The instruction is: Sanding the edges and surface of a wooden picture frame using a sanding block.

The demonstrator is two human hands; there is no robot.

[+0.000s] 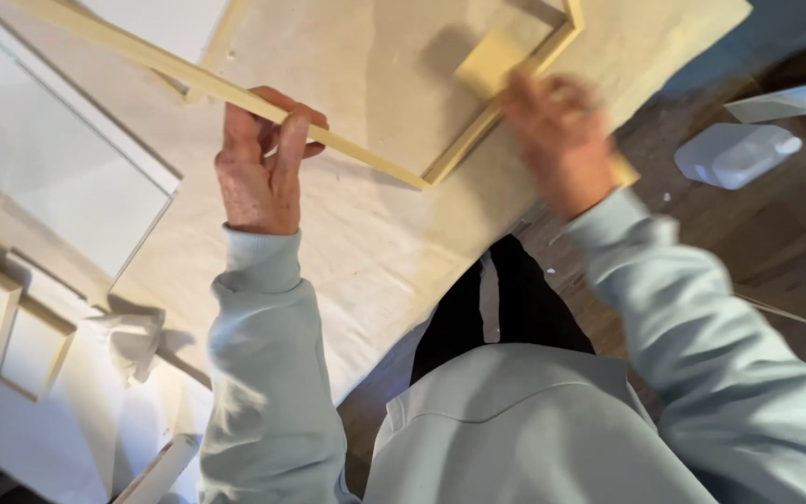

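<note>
A pale wooden frame lies on a cloth-covered table, its near corner pointing toward me. My left hand grips the frame's left rail, fingers curled over it. My right hand is blurred with motion; it presses a small yellowish block against the frame's right rail. Both arms wear light grey-green sleeves.
A sheet of glass or white board lies at the left. Smaller pale frames and a crumpled white rag sit at lower left. A white plastic jug lies on the wooden floor at right. The table edge runs diagonally past my legs.
</note>
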